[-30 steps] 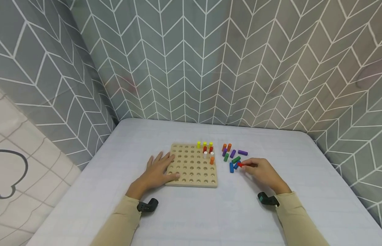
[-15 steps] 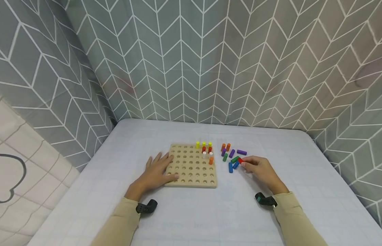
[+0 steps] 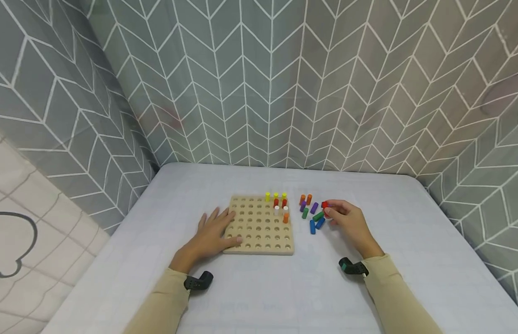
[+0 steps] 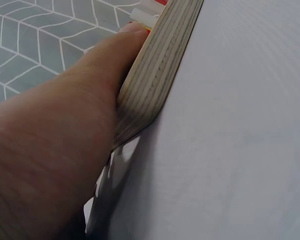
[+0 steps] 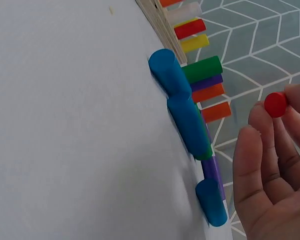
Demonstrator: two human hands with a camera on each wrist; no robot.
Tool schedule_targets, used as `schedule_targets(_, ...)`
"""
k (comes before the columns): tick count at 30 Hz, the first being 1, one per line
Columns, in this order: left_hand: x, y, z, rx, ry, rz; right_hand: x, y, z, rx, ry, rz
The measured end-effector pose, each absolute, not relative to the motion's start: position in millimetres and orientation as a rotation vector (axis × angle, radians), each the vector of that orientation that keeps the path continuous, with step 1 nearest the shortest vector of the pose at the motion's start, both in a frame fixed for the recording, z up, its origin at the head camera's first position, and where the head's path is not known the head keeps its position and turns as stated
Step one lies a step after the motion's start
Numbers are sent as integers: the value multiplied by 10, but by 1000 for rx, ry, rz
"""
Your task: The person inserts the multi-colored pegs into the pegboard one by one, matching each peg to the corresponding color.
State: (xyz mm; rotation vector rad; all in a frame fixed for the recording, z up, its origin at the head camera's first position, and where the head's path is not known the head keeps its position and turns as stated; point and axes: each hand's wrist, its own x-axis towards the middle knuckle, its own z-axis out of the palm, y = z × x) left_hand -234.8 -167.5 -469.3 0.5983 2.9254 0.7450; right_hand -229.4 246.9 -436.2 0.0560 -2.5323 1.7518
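Note:
A wooden pegboard point(image 3: 259, 234) lies on the table, with upright pegs at its far right corner: yellow pegs point(image 3: 276, 196), red pegs point(image 3: 276, 202), white pegs point(image 3: 277, 210) and an orange peg point(image 3: 285, 217). My left hand point(image 3: 210, 236) rests on the board's left side, fingers spread; in the left wrist view the thumb point(image 4: 107, 55) lies along the board's edge. To the right of the board, my right hand point(image 3: 348, 220) pinches a red peg point(image 5: 276, 105) between thumb and fingers, above the loose pegs. The right palm hides part of the table behind it.
Loose pegs lie right of the board: orange pegs point(image 3: 309, 199), purple pegs point(image 3: 315, 208), green pegs point(image 3: 318, 216) and blue pegs point(image 3: 312, 227). A white cloth point(image 3: 259, 292) covers the table. A grey patterned curtain point(image 3: 259, 93) hangs behind it.
My right hand has moved away from me, up from beside the blue pegs, with the red peg turned in its fingers. The left hand stays on the board.

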Motion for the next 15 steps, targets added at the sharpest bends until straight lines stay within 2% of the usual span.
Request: schedule_targets(15, -2369, -1678, -4718, 589, 2932, 707, -2334, 2407, -4337, 84, -2469, 1810)
